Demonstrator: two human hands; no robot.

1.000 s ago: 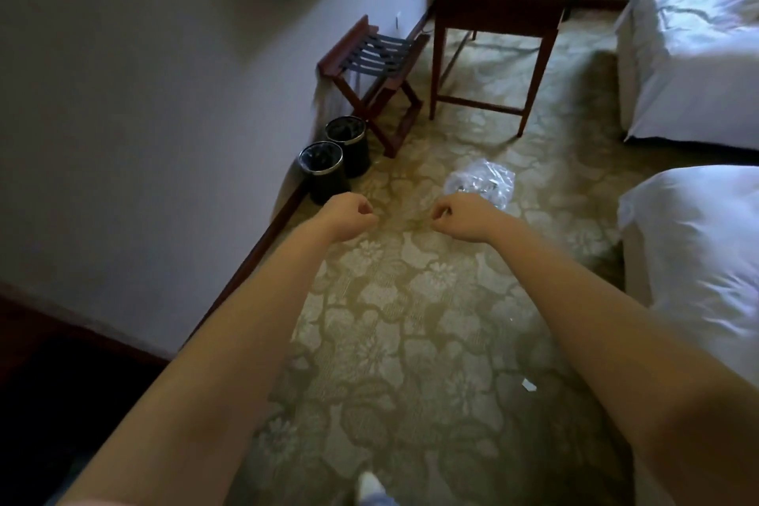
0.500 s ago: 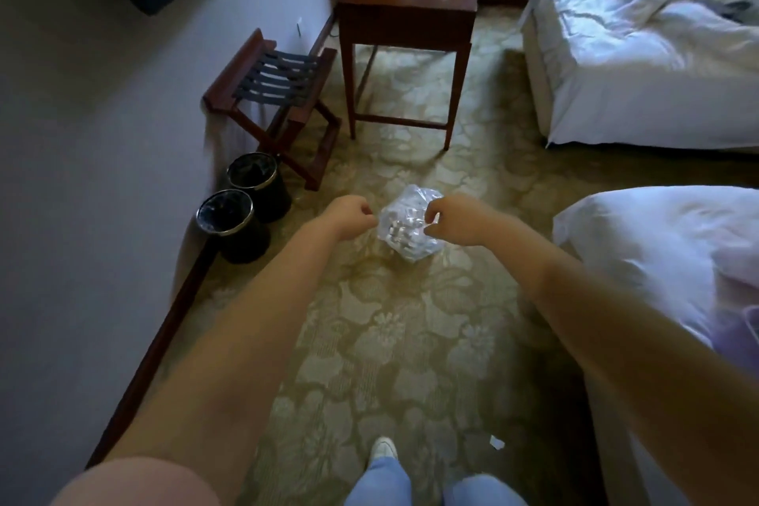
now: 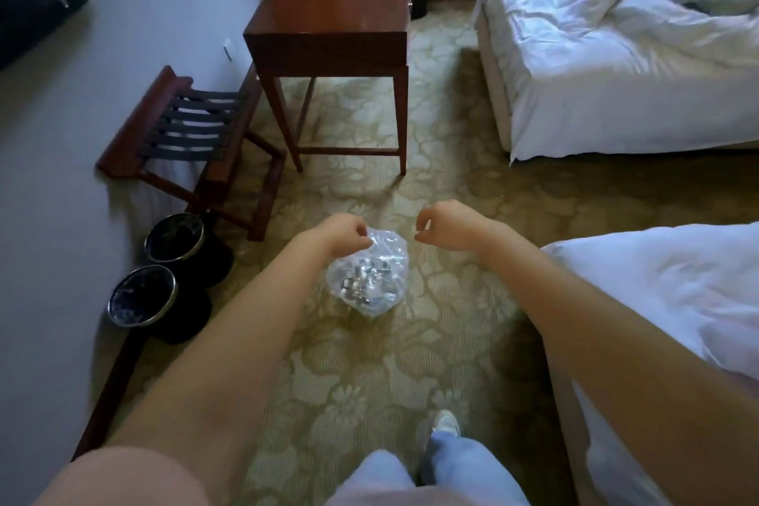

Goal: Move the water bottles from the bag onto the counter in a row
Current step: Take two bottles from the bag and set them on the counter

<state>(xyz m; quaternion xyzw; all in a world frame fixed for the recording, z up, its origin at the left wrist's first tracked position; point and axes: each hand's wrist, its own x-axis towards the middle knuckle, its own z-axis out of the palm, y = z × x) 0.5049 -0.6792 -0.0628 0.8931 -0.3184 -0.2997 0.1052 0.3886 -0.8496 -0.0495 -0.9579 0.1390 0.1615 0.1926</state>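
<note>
Carpeted floor (image 3: 369,362) carries a clear bag (image 3: 367,273) of bottles, worktop (image 3: 328,12) beyond. Left hand (image 3: 343,232) pinches the bag's top; right hand (image 3: 441,226) loosely curled, grasping nothing. Next, probably: lift bag to worktop.

No text, label, brand, number or sign is showing clearly enough to read anywhere in the room; the bottles (image 3: 366,284) inside the clear bag (image 3: 376,249) are appearing too blurred for any lettering.

Clear, crinkly plastic bag (image 3: 366,274); glossy wooden desk (image 3: 336,8); matt patterned carpet (image 3: 369,374).
</note>
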